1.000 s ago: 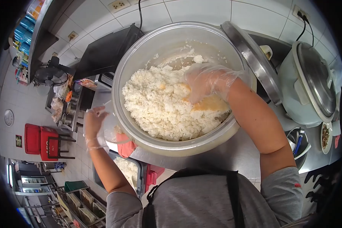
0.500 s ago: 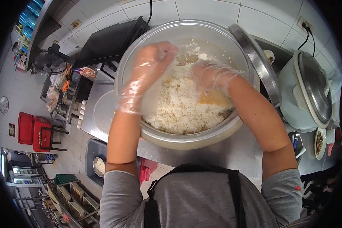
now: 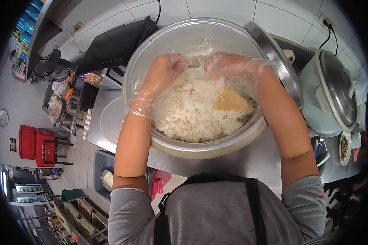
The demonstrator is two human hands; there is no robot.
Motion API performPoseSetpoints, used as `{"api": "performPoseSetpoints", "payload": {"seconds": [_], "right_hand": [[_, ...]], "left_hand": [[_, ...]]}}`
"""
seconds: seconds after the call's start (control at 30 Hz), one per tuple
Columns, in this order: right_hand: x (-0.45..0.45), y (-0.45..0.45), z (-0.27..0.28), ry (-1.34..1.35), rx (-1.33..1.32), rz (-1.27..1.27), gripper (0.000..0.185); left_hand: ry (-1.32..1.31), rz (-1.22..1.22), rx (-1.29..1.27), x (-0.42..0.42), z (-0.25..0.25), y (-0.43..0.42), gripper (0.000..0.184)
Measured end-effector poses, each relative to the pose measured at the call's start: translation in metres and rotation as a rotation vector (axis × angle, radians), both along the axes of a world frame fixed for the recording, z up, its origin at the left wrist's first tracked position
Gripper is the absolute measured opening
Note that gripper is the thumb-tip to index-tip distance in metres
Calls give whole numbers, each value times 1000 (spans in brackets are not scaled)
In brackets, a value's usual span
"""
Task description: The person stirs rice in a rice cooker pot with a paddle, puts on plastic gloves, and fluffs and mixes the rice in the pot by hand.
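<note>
A large round metal pot (image 3: 192, 150) holds white rice (image 3: 198, 110), with a yellowish-brown crusted piece (image 3: 233, 101) on its right side. Inside the pot's left part is my left hand (image 3: 169, 69) in a clear plastic glove, its fingers curled over the rice's far edge. My right hand (image 3: 223, 64), also gloved, is opposite it at the back right of the rice, with curled fingers pointing left. A small gap separates the two hands. Whatever lies within the fingers of either hand is hidden.
A metal lid (image 3: 276, 61) leans on the pot's right rim. Farther right stand a lidded cooker (image 3: 325, 96) and a plate of food (image 3: 344, 149). A grey bin (image 3: 100, 165) with a bowl of rice (image 3: 107, 179) is below left. A black appliance (image 3: 114, 45) stands behind left.
My left hand has come from outside the pot's left side into it. My right hand has moved back off the brown crust, which now shows more fully.
</note>
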State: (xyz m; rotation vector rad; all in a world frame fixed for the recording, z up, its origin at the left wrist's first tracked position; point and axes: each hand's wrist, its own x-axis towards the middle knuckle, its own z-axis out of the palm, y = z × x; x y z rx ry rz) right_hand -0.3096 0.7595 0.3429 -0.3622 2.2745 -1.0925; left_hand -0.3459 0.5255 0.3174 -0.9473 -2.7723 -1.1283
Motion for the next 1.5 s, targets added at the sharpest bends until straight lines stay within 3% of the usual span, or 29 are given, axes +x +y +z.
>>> {"api": "performPoseSetpoints", "payload": {"seconds": [0.07,0.17,0.27,0.37,0.47,0.57,0.67,0.77,0.9,1.07,1.17,1.37,1.5], "right_hand": [[-18,9,-24,-15,-118,62,22],[-10,2,-28,267,217,90,22],[-8,3,-46,118,-4,52,23],[1,-15,-42,394,238,106,29],[-13,-23,-47,282,304,46,26],[-15,-13,-44,308,154,54,22],[-26,-2,-37,128,-138,-14,23],[-9,1,-12,154,192,-133,19],[-6,7,-40,74,220,6,20],[7,-16,-6,114,671,128,28],[15,-10,7,54,466,-11,20],[-8,14,-8,12,-148,77,23],[-11,11,-6,-10,-589,-401,32]], "left_hand": [[-24,-18,-20,0,-2,-1,17],[-36,-19,-52,2,0,1,17],[-18,-18,-74,0,-2,2,17],[-14,-26,-78,0,-3,2,16],[-3,-31,-81,0,-5,2,16],[-13,-13,-102,1,-1,3,16],[-38,1,-95,0,-2,2,16],[-49,12,-77,2,-1,2,15],[-53,8,-89,3,1,2,15],[-42,-13,-93,1,0,2,15],[-18,-13,-90,0,-1,1,14],[9,54,-70,-8,-6,-4,15],[22,8,-267,-14,-17,-13,20]]}}
